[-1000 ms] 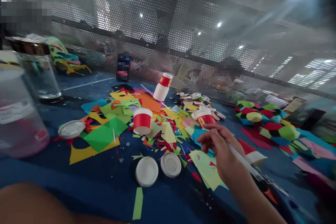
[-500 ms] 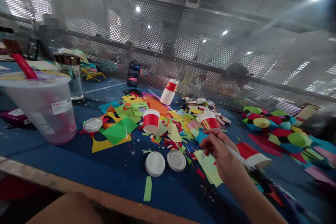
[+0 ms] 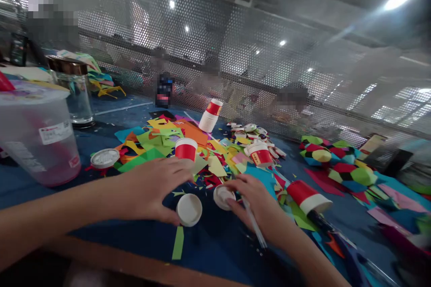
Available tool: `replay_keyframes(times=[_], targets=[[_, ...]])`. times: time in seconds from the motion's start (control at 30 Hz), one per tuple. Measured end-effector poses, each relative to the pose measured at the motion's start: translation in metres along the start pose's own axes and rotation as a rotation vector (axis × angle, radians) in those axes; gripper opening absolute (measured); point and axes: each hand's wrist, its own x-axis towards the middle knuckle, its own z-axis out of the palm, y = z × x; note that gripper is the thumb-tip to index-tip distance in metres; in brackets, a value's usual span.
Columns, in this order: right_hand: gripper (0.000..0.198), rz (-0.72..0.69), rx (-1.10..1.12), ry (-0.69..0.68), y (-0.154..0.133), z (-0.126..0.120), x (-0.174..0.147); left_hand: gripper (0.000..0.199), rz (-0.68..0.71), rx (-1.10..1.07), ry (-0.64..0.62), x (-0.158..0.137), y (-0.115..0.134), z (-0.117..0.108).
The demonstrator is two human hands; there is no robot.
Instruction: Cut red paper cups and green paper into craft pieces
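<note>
My left hand (image 3: 153,190) reaches in from the left with thumb and fingers spread. Its thumb tip is at the left edge of a round white paper-cup lid (image 3: 189,210) lying on the blue tabletop. A second white lid (image 3: 222,197) lies to the right, with the fingertips of my right hand (image 3: 259,204) on its rim. Tucked in that same hand is a slim, clear pen-like stick (image 3: 254,224), pointing down toward the table. Just beyond my left fingers stands a red and white paper cup (image 3: 186,149). A strip of green paper (image 3: 178,243) lies in front.
Coloured paper scraps (image 3: 198,132) cover the table's middle. A tilted cup stack (image 3: 211,115), another cup (image 3: 261,154) and a tipped cup (image 3: 309,196) stand around. At left are a drink cup (image 3: 37,139) and a glass jar (image 3: 72,94); paper balls (image 3: 353,175) lie at right.
My left hand has come into view from the left, beside the nearer lid. My right hand has moved left and down onto the other lid, still with the stick.
</note>
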Motion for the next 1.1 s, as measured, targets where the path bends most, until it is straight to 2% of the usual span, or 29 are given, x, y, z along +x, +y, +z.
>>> replay_keyframes(times=[0.07, 0.1, 0.17, 0.2, 0.27, 0.3, 0.37, 0.43, 0.5, 0.57, 0.73, 0.83, 0.97, 1.03, 1.07, 1.1], targets=[[0.021, 0.144, 0.161, 0.25, 0.0, -0.013, 0.003, 0.079, -0.052, -0.046, -0.008, 0.007, -0.017, 0.001], [0.021, 0.216, 0.288, 0.374, -0.003, -0.02, 0.004, 0.082, -0.075, -0.084, -0.001, 0.007, -0.022, 0.005], [0.025, 0.29, 0.557, 0.597, -0.013, -0.032, 0.005, 0.085, -0.088, -0.153, -0.058, 0.005, -0.025, 0.016], [0.028, 0.303, 0.67, 0.654, -0.02, -0.035, 0.006, 0.081, -0.089, -0.181, -0.061, 0.004, -0.025, 0.021], [0.021, 0.36, 0.925, 0.744, -0.033, -0.03, 0.006, 0.07, -0.066, -0.24, -0.055, 0.003, -0.022, 0.029], [0.015, 0.398, 1.023, 0.754, -0.038, -0.023, 0.006, 0.063, -0.049, -0.259, -0.045, 0.002, -0.021, 0.031], [0.016, 0.493, 1.125, 0.629, -0.046, -0.001, 0.005, 0.056, -0.015, -0.28, -0.019, 0.003, -0.021, 0.034], [0.016, 0.62, 1.165, 0.412, -0.051, 0.023, 0.003, 0.062, -0.001, -0.281, 0.007, 0.003, -0.026, 0.036], [0.027, 0.662, 1.13, 0.312, -0.053, 0.044, 0.0, 0.074, -0.004, -0.293, 0.038, 0.003, -0.031, 0.04], [0.024, 0.629, 1.04, 0.292, -0.055, 0.058, -0.002, 0.082, -0.01, -0.315, 0.042, 0.003, -0.036, 0.044], [0.015, 0.557, 0.841, 0.297, -0.057, 0.076, -0.007, 0.076, 0.032, -0.364, 0.064, 0.002, -0.036, 0.048], [0.018, 0.557, 0.763, 0.369, -0.054, 0.073, -0.011, 0.076, 0.012, -0.365, 0.047, 0.001, -0.032, 0.042], [0.015, 0.541, 0.726, 0.704, -0.044, 0.047, -0.012, 0.077, -0.035, -0.366, -0.032, -0.001, -0.028, 0.033], [0.015, 0.541, 0.766, 0.82, -0.035, 0.028, -0.008, 0.076, -0.023, -0.359, -0.025, -0.003, -0.027, 0.033], [0.016, 0.558, 0.779, 0.8, -0.029, 0.02, -0.005, 0.074, -0.009, -0.35, -0.009, -0.004, -0.028, 0.033], [0.017, 0.576, 0.792, 0.71, -0.023, 0.013, -0.003, 0.071, 0.014, -0.34, 0.018, -0.006, -0.028, 0.034]])
